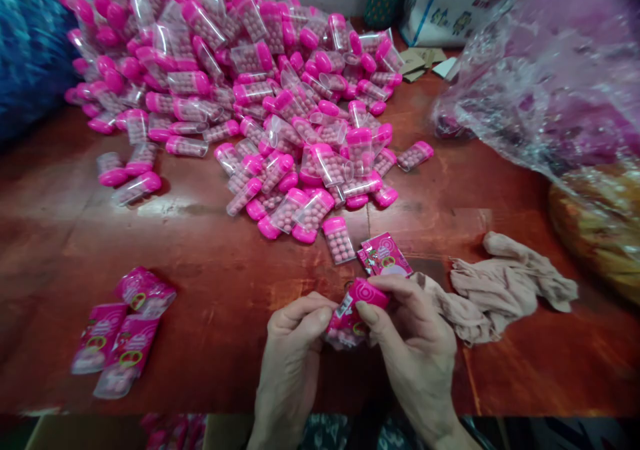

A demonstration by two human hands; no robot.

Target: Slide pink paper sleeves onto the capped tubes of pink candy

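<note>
"In the head view, where's your packet (349, 322)?"
"Between your hands, above the near side of the bench (215, 343). Your left hand (295, 343) pinches its left edge, your right hand (417, 343) its upper right."
"Which step?"
"Apparently fitting the printed wrapper (373, 293) round the bead-filled container (345, 339); next probably calls for your steady left grip while you smooth it."
</note>
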